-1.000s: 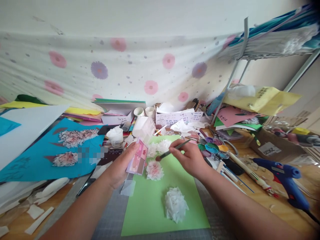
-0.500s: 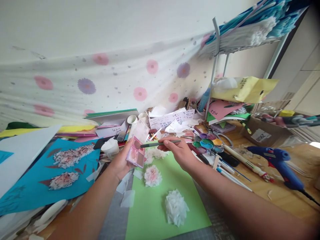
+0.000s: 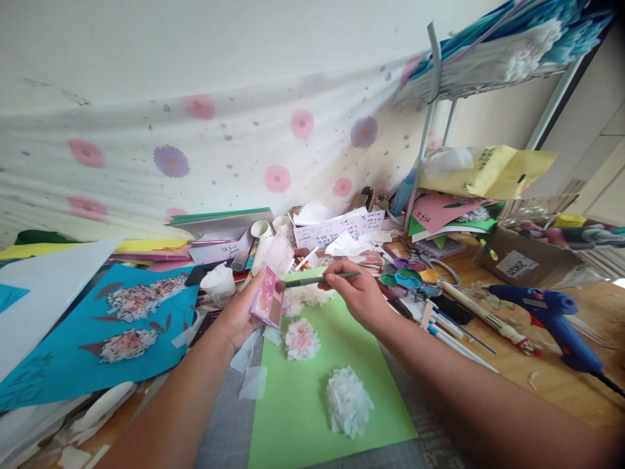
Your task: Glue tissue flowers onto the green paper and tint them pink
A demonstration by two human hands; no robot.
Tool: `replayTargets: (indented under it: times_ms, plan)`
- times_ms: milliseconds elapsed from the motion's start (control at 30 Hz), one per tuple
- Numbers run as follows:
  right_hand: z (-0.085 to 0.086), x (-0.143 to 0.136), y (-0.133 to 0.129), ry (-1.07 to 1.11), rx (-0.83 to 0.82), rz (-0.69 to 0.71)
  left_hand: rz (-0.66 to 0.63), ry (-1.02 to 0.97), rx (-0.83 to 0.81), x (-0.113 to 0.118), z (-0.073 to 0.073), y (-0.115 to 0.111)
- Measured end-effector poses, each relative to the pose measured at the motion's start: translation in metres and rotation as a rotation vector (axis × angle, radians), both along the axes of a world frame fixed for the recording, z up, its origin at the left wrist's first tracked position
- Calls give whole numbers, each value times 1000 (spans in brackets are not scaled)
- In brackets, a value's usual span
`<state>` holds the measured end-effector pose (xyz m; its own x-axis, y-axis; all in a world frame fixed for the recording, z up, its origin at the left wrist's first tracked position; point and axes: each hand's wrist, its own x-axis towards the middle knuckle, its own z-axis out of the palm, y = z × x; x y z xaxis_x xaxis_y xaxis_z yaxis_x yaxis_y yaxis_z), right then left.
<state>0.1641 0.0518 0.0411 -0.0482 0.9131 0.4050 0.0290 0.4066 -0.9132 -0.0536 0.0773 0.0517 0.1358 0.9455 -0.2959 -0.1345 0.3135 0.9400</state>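
My left hand [image 3: 240,314] holds an open pink makeup palette [image 3: 268,301], tilted, its clear lid raised at the back. Pinched in my right hand [image 3: 355,293] is a dark brush [image 3: 312,281], whose bristle tip is at the palette's pans. Below them lies a green sheet [image 3: 297,410]. On it sit a white paper flower [image 3: 348,401] near the front, a pink-tinted paper flower [image 3: 301,339] further back, and more pale pink paper petals [image 3: 312,296] partly behind my right hand and the brush.
At left is a blue sheet [image 3: 170,326] with paper flowers. A white cup [image 3: 217,285] stands beside the palette. Paint pots [image 3: 407,279], pens and a blue glue gun [image 3: 547,312] lie at right, near a cardboard box [image 3: 527,260]. A rack [image 3: 426,140] rises behind.
The whole view has shifted slightly. The brush tip has moved a little away from the palette's upper pan toward its right edge. Both hands keep their holds.
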Motion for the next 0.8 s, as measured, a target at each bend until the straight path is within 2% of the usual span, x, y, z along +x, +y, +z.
replayTargets:
  times_ms: [100, 233, 367, 533, 667, 800]
  plan:
    - [-1, 1, -1, 63, -1, 71, 21, 14, 6, 0, 0, 0]
    - [-4, 4, -1, -141, -44, -13, 25, 53, -2, -2, -1, 1]
    - [-5, 6, -1, 81, 29, 39, 33, 48, 3, -2, -3, 1]
    - [-5, 5, -3, -105, 15, -5, 37, 47, -19, -1, -1, -1]
    - [-5, 6, -2, 115, 33, 69, 65, 24, -10, -1, 0, 0]
    - [-6, 7, 0, -121, -2, 28, 29, 19, -13, -2, -2, 1]
